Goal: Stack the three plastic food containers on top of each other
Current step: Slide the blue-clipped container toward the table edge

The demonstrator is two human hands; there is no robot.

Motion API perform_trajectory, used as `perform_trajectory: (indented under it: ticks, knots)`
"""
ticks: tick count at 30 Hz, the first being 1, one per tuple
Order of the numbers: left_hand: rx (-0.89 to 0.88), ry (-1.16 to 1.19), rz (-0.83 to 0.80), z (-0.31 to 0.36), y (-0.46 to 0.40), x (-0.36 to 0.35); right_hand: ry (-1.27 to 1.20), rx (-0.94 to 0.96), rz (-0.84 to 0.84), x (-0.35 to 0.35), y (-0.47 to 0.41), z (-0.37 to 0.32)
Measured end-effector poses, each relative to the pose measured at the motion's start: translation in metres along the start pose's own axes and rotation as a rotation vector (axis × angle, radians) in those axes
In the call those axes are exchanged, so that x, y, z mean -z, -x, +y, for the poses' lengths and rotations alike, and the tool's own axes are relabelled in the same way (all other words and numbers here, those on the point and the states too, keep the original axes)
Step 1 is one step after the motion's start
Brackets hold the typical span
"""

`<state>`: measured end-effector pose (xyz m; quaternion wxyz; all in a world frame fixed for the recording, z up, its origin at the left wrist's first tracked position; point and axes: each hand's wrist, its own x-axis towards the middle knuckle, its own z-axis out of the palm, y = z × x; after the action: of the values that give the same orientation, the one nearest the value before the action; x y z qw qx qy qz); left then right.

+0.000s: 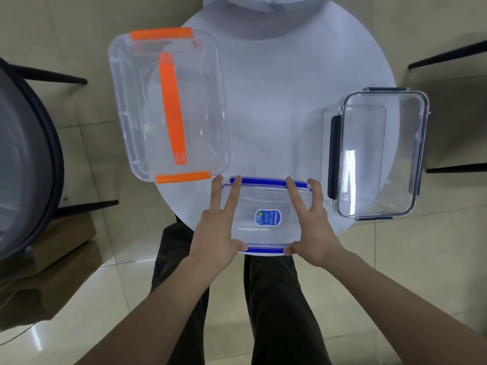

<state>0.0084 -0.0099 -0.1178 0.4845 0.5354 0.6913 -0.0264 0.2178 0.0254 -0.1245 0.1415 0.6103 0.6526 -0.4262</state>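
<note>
small clear plastic food container with blue clips (266, 214) sits at near edge of round white table (290, 83), closest to person. left hand (218, 230) and right hand (311, 230) clamp its short sides, thumbs on near clip, fingers splayed over lid, probably so it lifts level. big clear tub with orange handle (168, 106) far left, looks like natural base. clear box with dark clips (379, 156) on right, well apart. nothing stacked yet.

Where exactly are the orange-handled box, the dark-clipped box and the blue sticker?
orange-handled box (172, 106), head view, on its long orange handle.
dark-clipped box (379, 156), head view, middle of its clear lid.
blue sticker (267, 217), head view, centre of the label on the blue-clipped box.
</note>
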Motion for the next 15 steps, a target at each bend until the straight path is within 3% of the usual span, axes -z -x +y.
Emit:
perform_trajectory:
  ticks: [7, 15]
  knots:
    - [0.024, 0.264, 0.074, -0.002, 0.029, 0.001, 0.047, 0.055, -0.05, 0.02, 0.012, 0.002]
    - [0.248, 0.544, 0.187, -0.003, 0.055, 0.012, 0.07, 0.128, -0.116, 0.043, 0.031, -0.014]
